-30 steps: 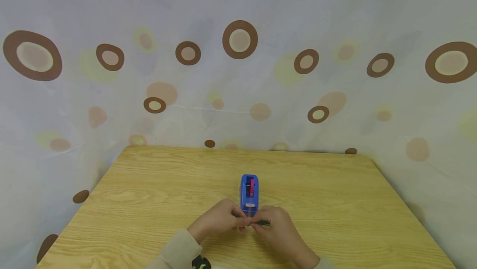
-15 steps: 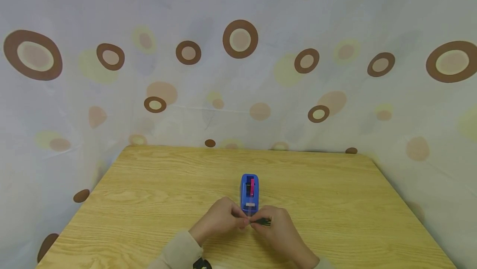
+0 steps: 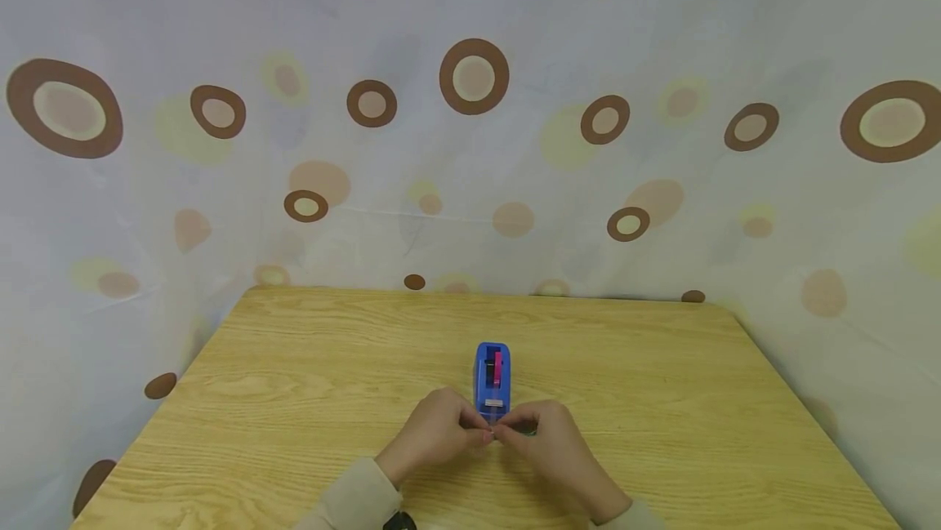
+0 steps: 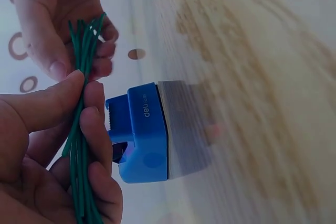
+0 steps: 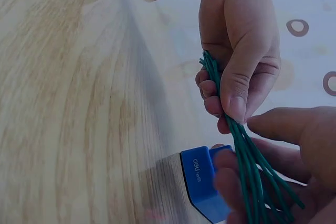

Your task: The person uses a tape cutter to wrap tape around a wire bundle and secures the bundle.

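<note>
My left hand [image 3: 444, 428] and right hand [image 3: 553, 442] meet fingertip to fingertip at the near end of a blue tape dispenser [image 3: 481, 387]. Between them is a bundle of thin green wires [image 4: 79, 182], its loose ends fanning slightly. My left thumb and fingers grip this bundle near its middle in both wrist views. The right hand's fingers curl about the other part of the bundle, thumb tip close to the left thumb. A faint clear strip of tape [image 3: 493, 416] runs from the dispenser's cutter to the fingertips. The fingers hide most of the wires in the head view.
The dispenser stands on a wood-grain table [image 3: 331, 350] and carries a roll with a pink core [image 3: 497, 368]. A pale curtain with brown circles [image 3: 470, 187] hangs behind the table. A dark object [image 3: 399, 521] shows by the left sleeve at the lower edge.
My right hand has risen and turned slightly, so less of the green bundle shows beside its fingers. The left hand has shifted slightly upward. The dispenser stays in place.
</note>
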